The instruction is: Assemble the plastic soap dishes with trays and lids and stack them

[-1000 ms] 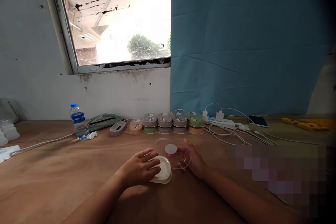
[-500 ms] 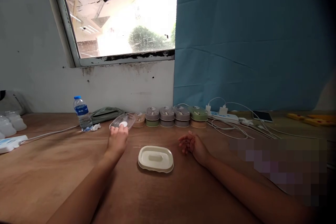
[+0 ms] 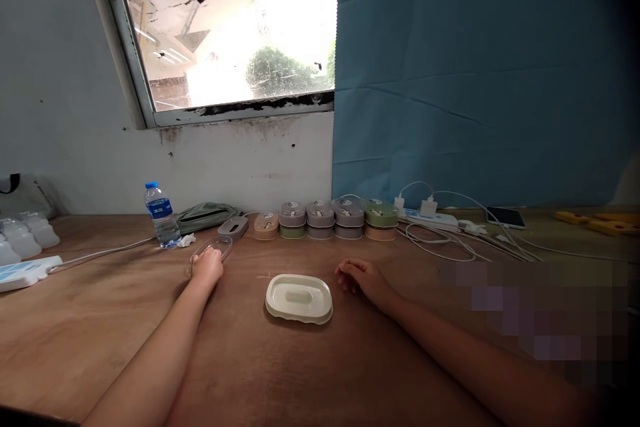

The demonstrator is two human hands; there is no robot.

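At the left, my left hand is closed on the near side of a clear plastic lid, low over the table; its fingers mostly hide the grip. The cream oval lid-like tray, with a raised bar in its middle, lies on the table between my hands. Just right of it my right hand rests on its side, fingers loosely bent and apart, holding nothing. Beyond the clear lid sits a grey-mauve oval lid.
Along the wall stand several oval lunch boxes, among them a green-topped one and a low peach one. A water bottle and grey-green pouch are at left. White cables and a power strip lie at right.
My left hand has moved left and down with the clear lid, uncovering the grey-mauve lid behind. My right hand has turned palm-down, its fingers lower.
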